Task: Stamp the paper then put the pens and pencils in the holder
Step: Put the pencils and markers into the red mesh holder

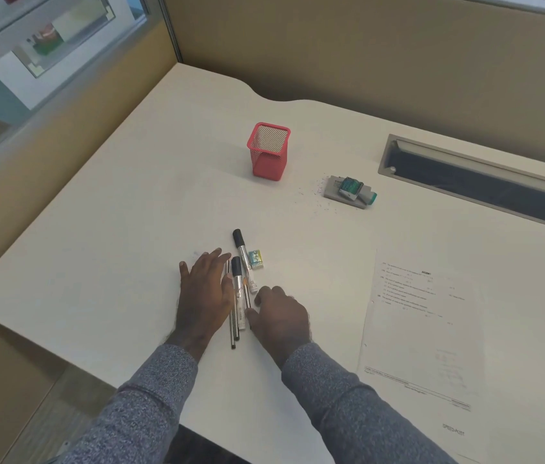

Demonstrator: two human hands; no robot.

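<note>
Two black-capped markers and thin dark pencils lie bunched on the white desk. My left hand rests flat with fingers spread against their left side. My right hand touches their right side, fingers curled but holding nothing. A red mesh holder stands upright and empty farther back. The stamp lies on its grey ink pad to the holder's right. The printed paper lies at the right, with a "SPEED POST" mark near its lower edge.
A small eraser lies just right of the markers. A recessed cable tray runs along the back right. Tan partition walls enclose the desk at the back and left. Small dark specks dot the desk beside the ink pad.
</note>
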